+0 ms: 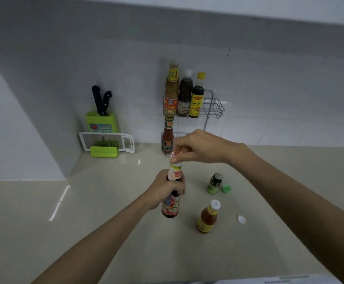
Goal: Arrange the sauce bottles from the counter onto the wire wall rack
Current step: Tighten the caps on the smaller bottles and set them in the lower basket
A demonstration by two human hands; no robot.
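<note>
A person stands at a beige counter [105, 232] facing a white tiled wall. The left hand [165, 189] is wrapped around the middle of a dark bottle [172, 203] that stands near the counter's centre. The right hand [199, 146] reaches in from above, its fingertips [175, 159] pinched on the bottle's cap [176, 157].

To the right of this bottle stand a green bottle [214, 183], uncapped, with a green cap [226, 189] lying just beside it, and, nearer the camera, an orange bottle [208, 218] with a white top. A white cap [241, 219] lies on the counter to the right of the orange bottle, apart from it.

The wire rack [214, 108] hangs on the wall behind. Its upper tier holds three bottles side by side at the left end: a tall brown bottle [171, 89], a dark bottle with a white cap [185, 93] and a yellow-capped bottle [197, 97]. The right part of that tier is bare. A red bottle [168, 136] stands at the left of the lower tier.

In the corner at left are a green knife block [102, 121] with two black-handled knives, and a white grater [107, 142] leaning before it.
</note>
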